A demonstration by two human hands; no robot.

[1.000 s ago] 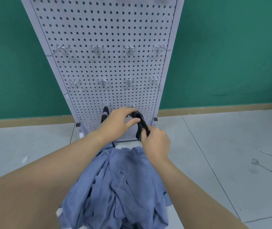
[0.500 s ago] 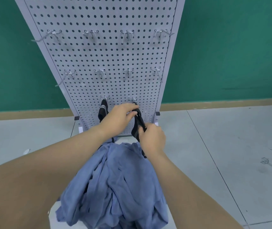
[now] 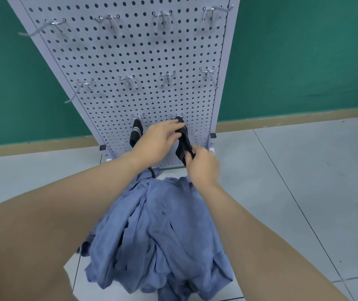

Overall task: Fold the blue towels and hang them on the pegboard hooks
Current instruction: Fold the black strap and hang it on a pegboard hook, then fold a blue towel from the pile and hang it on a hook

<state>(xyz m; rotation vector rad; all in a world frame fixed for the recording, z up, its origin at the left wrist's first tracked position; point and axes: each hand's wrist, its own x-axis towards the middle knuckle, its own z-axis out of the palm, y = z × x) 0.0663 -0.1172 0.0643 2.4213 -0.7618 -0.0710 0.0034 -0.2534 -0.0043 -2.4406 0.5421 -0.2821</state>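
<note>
Head view: a person's left hand (image 3: 159,139) is pinching the top of a black sock (image 3: 183,144) at a bottom-row hook (image 3: 177,116) of the white pegboard (image 3: 130,57), while the right hand (image 3: 204,167) is gripping the sock's lower end. Compared with a second ago, the hands are sitting a little higher against the board and the sock is hanging straighter, its top now looking seated on the hook. A second dark sock (image 3: 136,132) is hanging from the neighbouring hook. The blue towels (image 3: 158,233) are lying unfolded in a heap on the floor (image 3: 304,181) at the pegboard's base, so the task proper is seemingly not yet begun.
</note>
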